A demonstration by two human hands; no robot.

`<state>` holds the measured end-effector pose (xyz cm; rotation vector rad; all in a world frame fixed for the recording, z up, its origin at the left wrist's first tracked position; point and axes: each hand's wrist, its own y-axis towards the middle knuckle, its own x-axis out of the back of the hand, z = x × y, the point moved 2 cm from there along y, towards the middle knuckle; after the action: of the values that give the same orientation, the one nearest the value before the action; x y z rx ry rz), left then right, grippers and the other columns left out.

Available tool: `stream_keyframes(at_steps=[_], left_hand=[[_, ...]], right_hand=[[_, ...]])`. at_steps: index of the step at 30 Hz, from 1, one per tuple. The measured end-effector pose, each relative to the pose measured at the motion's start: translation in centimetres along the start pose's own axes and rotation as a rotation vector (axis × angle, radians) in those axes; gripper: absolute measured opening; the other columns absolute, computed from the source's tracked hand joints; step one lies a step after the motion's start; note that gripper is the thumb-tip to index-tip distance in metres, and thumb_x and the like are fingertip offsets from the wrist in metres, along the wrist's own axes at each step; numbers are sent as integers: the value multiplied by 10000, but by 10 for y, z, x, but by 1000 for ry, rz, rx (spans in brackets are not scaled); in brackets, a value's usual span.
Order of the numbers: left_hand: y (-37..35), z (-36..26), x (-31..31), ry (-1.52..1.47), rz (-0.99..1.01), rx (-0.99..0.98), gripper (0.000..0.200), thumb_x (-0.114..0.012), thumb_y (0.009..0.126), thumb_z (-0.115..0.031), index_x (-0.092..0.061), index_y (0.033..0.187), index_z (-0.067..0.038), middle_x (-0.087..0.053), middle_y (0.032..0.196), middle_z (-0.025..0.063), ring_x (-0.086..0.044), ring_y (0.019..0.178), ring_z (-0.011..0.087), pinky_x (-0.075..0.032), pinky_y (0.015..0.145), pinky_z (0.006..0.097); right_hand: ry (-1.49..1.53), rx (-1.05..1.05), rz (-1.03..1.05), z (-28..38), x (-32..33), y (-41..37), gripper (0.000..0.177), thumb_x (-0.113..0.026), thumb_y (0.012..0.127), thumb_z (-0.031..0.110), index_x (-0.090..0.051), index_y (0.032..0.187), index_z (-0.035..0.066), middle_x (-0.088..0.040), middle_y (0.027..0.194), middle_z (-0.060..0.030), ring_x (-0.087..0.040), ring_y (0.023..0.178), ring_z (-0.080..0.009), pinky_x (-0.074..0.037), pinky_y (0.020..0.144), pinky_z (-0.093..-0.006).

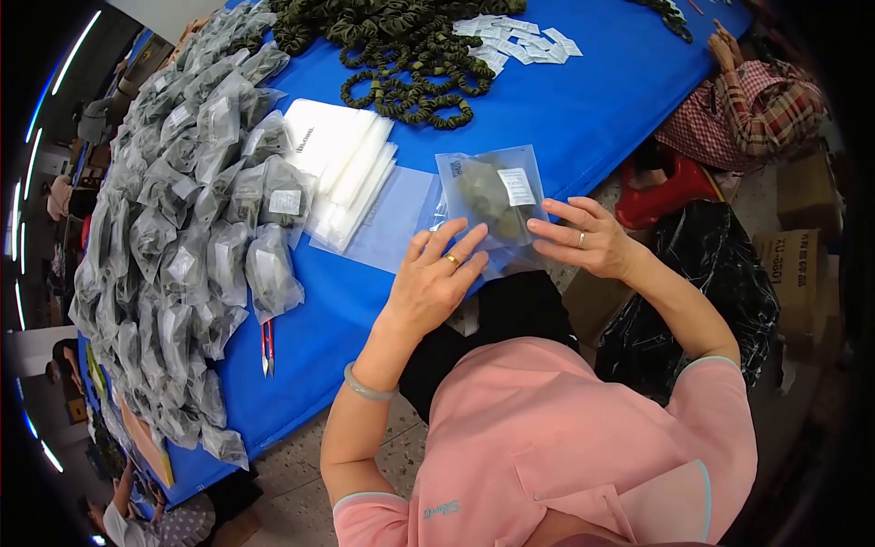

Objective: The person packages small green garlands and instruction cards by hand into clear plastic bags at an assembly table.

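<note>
A frosted plastic bag (475, 176) holds a dark green scrunchie (488, 196) and a white printed label (517, 187). It is at the table's near edge, between my two hands. My left hand (433, 281), with a gold ring, has its fingers bent over the bag's lower left side. At the right edge, the fingers of my right hand (588, 239) grip the bag. Both thumbs are hidden. Just left of the bag lies a stack of flat white bags (342, 159), with a clear bag (396, 214) partly beneath it.
Many filled bags (182, 246) are heaped along the left of the blue table (583, 109). Loose scrunchies (392, 55) and white labels (524, 41) lie at the back. Red-handled thread snips (267, 346) sit left. A red stool (665, 187) and another person's sleeve (766, 114) are right.
</note>
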<state>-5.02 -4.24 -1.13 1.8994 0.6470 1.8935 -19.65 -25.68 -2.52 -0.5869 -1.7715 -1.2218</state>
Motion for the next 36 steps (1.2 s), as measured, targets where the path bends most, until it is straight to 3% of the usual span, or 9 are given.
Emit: stream_keyframes(at_steps=[2, 4, 9, 14, 20, 25, 30, 34, 36], left_hand=[[-6, 2, -5, -292, -49, 292, 82, -658, 859, -107, -697, 925, -78, -648, 873, 39, -564, 883, 210, -394, 826, 284], [-11, 3, -10, -585, -101, 576, 50, -657, 867, -109, -684, 890, -74, -630, 820, 32, -561, 841, 196, -386, 822, 284], [-13, -8, -18, -711, -74, 952, 90, -652, 879, -110, -653, 802, -64, -602, 780, 33, -532, 740, 189, -385, 789, 289], [-8, -13, -23, -536, -119, 948, 146, -665, 897, -118, -646, 791, -20, -598, 734, 47, -489, 647, 163, -416, 629, 272], [-3, -14, -30, -292, -16, 1007, 171, -666, 892, -162, -599, 782, -48, -594, 766, 50, -482, 597, 197, -423, 618, 327], [9, -13, -29, -59, -41, 884, 195, -675, 888, -182, -612, 961, -12, -629, 821, 76, -546, 604, 241, -456, 587, 362], [23, -12, -13, -342, -82, 1134, 343, -688, 878, -125, -569, 1158, 33, -672, 951, 107, -644, 714, 245, -521, 687, 338], [16, 5, -17, -1579, -133, 1409, 418, -681, 880, -60, -533, 1256, 48, -672, 1086, 135, -673, 873, 207, -541, 794, 283], [17, 18, -5, -1647, -313, 1329, 406, -667, 883, -10, -535, 1263, 40, -656, 1150, 131, -656, 919, 149, -533, 834, 233]], right_hand=[[294, -162, -97, -1, 0, 13, 142, -740, 795, 161, -691, 924, 127, -680, 1170, 46, -590, 1180, -248, -422, 962, -369], [725, -548, -230, -1, -10, 9, 74, -707, 837, 76, -704, 910, 81, -706, 965, 8, -624, 997, -198, -468, 825, -303], [1133, -1075, -372, 14, -18, 10, 39, -663, 884, 53, -700, 884, 63, -683, 845, -15, -606, 789, -135, -463, 730, -245], [1001, -1220, -403, 20, -15, 12, 72, -638, 917, 80, -687, 892, 35, -641, 763, -23, -547, 634, -93, -446, 622, -228], [978, -1344, -377, 26, -23, 17, 86, -602, 926, 61, -661, 948, 3, -608, 767, -31, -498, 576, -75, -403, 536, -198], [489, -1223, -293, 17, -17, 32, 136, -593, 953, 114, -649, 1002, 0, -611, 777, -18, -493, 563, -72, -404, 513, -194], [949, -1459, -202, 8, -13, 36, 179, -582, 963, 147, -639, 1041, -4, -613, 778, -23, -505, 574, -78, -411, 509, -201], [1475, -1323, -153, -12, -37, 34, 195, -573, 966, 171, -649, 1021, 0, -614, 758, -48, -499, 540, -92, -403, 509, -200], [1371, -1316, -84, -40, -28, 52, 177, -590, 944, 140, -653, 1017, -9, -625, 777, -35, -541, 654, -96, -434, 589, -202]])
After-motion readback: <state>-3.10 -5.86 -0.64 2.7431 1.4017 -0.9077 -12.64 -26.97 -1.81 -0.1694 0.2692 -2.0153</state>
